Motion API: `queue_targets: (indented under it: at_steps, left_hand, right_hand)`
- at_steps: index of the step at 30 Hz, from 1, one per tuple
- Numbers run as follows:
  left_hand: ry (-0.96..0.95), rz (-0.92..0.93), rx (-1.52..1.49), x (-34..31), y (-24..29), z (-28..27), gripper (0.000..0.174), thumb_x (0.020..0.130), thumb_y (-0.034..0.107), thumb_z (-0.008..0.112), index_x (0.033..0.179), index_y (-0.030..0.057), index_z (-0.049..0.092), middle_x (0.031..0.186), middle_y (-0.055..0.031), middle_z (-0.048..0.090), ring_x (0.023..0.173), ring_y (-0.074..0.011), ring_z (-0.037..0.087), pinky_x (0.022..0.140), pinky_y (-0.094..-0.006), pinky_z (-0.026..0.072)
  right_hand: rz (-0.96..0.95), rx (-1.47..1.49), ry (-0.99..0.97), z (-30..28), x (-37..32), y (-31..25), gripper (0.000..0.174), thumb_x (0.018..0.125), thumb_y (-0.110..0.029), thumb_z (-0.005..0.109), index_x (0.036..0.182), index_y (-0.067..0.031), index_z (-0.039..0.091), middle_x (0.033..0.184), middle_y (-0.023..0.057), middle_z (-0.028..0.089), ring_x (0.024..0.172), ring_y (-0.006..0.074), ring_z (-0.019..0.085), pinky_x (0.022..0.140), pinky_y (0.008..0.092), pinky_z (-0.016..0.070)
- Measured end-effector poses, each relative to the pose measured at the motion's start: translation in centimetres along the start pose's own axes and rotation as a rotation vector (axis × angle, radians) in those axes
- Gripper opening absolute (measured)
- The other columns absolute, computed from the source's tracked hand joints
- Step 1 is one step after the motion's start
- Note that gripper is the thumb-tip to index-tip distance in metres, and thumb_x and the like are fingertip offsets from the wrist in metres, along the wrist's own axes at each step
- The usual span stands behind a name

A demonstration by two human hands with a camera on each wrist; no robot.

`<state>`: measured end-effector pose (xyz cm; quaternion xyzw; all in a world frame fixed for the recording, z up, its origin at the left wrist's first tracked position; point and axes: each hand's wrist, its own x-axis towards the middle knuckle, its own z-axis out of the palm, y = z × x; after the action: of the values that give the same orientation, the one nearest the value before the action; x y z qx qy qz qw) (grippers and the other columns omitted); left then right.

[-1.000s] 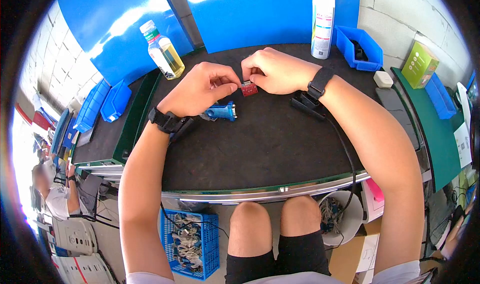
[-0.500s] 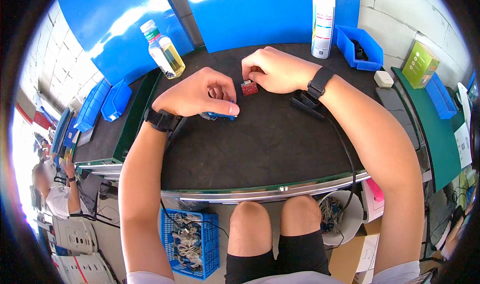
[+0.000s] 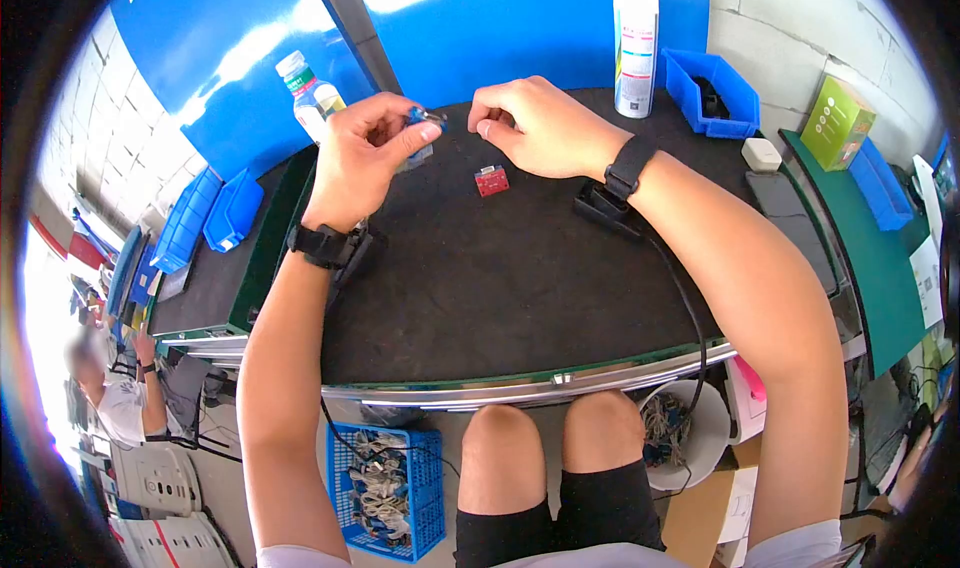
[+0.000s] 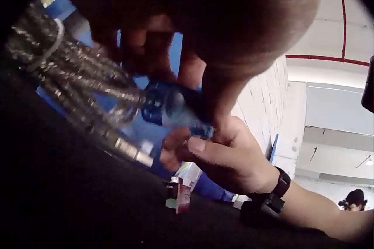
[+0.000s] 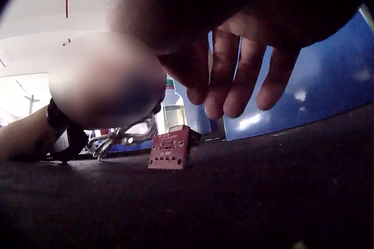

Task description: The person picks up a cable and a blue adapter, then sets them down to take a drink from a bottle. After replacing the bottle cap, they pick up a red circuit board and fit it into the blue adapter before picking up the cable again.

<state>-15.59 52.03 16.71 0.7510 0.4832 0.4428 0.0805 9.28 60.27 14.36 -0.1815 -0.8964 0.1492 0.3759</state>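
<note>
My left hand [image 3: 360, 158] is raised above the dark mat and grips a blue connector [image 3: 426, 117] between thumb and fingers. The left wrist view shows this blue connector [image 4: 175, 108] joined to a looped bundle of braided cable [image 4: 79, 79]. Across a small gap, my right hand [image 3: 550, 130] hovers with bent fingers and holds nothing; its fingers [image 5: 223, 79] hang down in the right wrist view. A small red circuit board [image 3: 491, 181] with a metal port lies on the mat below the hands, touched by neither; in the right wrist view the board [image 5: 169, 148] appears tilted.
A bottle of yellow liquid [image 3: 308, 98] stands behind my left hand. Back right are a spray can [image 3: 635, 48], a blue bin [image 3: 710, 93] and a white box [image 3: 762, 155]. A phone [image 3: 790, 208] lies at the right. A seated person [image 3: 120, 403] is far left.
My left hand has moved up and away from the board, lifting the blue connector off the mat. My right hand has let go of the board and risen slightly.
</note>
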Motion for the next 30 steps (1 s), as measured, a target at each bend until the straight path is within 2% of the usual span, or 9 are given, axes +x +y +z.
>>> queue_targets:
  at_steps: [3,8,10,13,15,20,22,26,30]
  left_hand:
    - [0.155,0.002,0.005,-0.2,0.5,0.0,0.019,0.095,0.014,0.088,0.106,0.0017,0.079,0.071,0.0068,0.06,0.064,-0.002,0.048,0.058,-0.0235,0.0357]
    - [0.362,0.057,-0.076,-0.1,0.6,-0.3,0.023,0.094,0.01,0.088,0.111,-0.0018,0.076,0.084,-0.0021,0.076,0.078,-0.0041,0.068,0.067,-0.0222,0.0501]
    - [0.396,0.076,-0.078,-0.1,0.7,-0.2,0.024,0.094,0.01,0.088,0.112,-0.0018,0.076,0.088,-0.0037,0.078,0.082,-0.0054,0.071,0.071,-0.0224,0.0533]
    - [0.34,0.112,-0.058,-0.1,1.3,0.0,0.024,0.096,0.005,0.085,0.116,-0.0016,0.073,0.102,-0.0082,0.081,0.092,-0.01,0.076,0.079,-0.0251,0.059]
    - [0.174,0.057,-0.279,-0.2,1.7,0.1,0.024,0.098,-0.004,0.078,0.119,-0.0024,0.068,0.12,-0.0144,0.079,0.103,-0.0192,0.078,0.088,-0.031,0.0635]
    - [0.026,0.116,-0.322,-0.2,0.7,0.1,0.03,0.093,-0.014,0.075,0.118,-0.0008,0.066,0.136,-0.0185,0.073,0.116,-0.0226,0.075,0.095,-0.0346,0.0642]
    - [-0.083,0.056,-0.353,-0.2,0.8,0.0,0.036,0.087,-0.02,0.075,0.115,0.0009,0.067,0.146,-0.0182,0.066,0.124,-0.0231,0.071,0.101,-0.0363,0.0626]
    - [-0.118,0.048,-0.307,-0.3,0.6,0.4,0.038,0.084,-0.02,0.076,0.114,0.0007,0.067,0.147,-0.0166,0.064,0.125,-0.0227,0.07,0.105,-0.0374,0.0611]
    - [-0.183,0.023,-0.303,-0.3,0.7,0.6,0.038,0.082,-0.019,0.078,0.113,0.0005,0.067,0.145,-0.0138,0.063,0.125,-0.0223,0.069,0.108,-0.0382,0.0592]
  right_hand:
    - [0.008,0.022,0.02,0.1,0.0,-0.2,0.014,0.098,-0.009,0.067,0.101,0.0014,0.075,0.097,0.023,0.079,0.092,0.0399,0.078,0.082,0.0472,0.0603]
    - [0.009,0.095,0.033,0.3,0.0,0.1,0.014,0.1,-0.011,0.07,0.104,0.0021,0.073,0.095,0.0212,0.079,0.09,0.0373,0.078,0.079,0.0449,0.0603]
    - [0.031,0.129,0.038,0.2,0.0,0.1,0.021,0.102,-0.013,0.071,0.117,0.0025,0.068,0.095,0.0206,0.08,0.088,0.0352,0.079,0.079,0.0437,0.0604]
    - [0.063,0.162,0.032,0.0,0.0,-0.2,0.033,0.104,-0.014,0.07,0.13,0.0033,0.06,0.098,0.0203,0.08,0.09,0.0334,0.08,0.08,0.0435,0.0602]
    - [0.111,0.191,0.018,-0.1,-0.1,-0.8,0.035,0.104,-0.012,0.069,0.132,0.0039,0.058,0.098,0.0193,0.081,0.093,0.0323,0.08,0.084,0.043,0.0601]
    - [0.082,0.283,0.126,1.2,0.2,1.1,0.034,0.105,-0.007,0.065,0.135,0.0056,0.055,0.107,0.019,0.081,0.109,0.0304,0.079,0.097,0.0417,0.059]
    - [0.125,0.372,0.132,1.3,0.3,1.3,0.035,0.111,-0.005,0.059,0.145,-0.0015,0.05,0.133,0.0172,0.075,0.118,0.0214,0.073,0.099,0.0355,0.0558]
    - [0.125,0.46,0.132,1.0,0.3,0.8,0.034,0.112,-0.006,0.058,0.144,-0.0015,0.051,0.139,0.0166,0.071,0.118,0.0206,0.073,0.1,0.0348,0.0554]
    - [0.175,0.54,0.103,0.4,0.3,0.3,0.027,0.112,-0.008,0.061,0.138,-0.0006,0.058,0.13,0.0145,0.075,0.117,0.018,0.072,0.101,0.0343,0.0555]
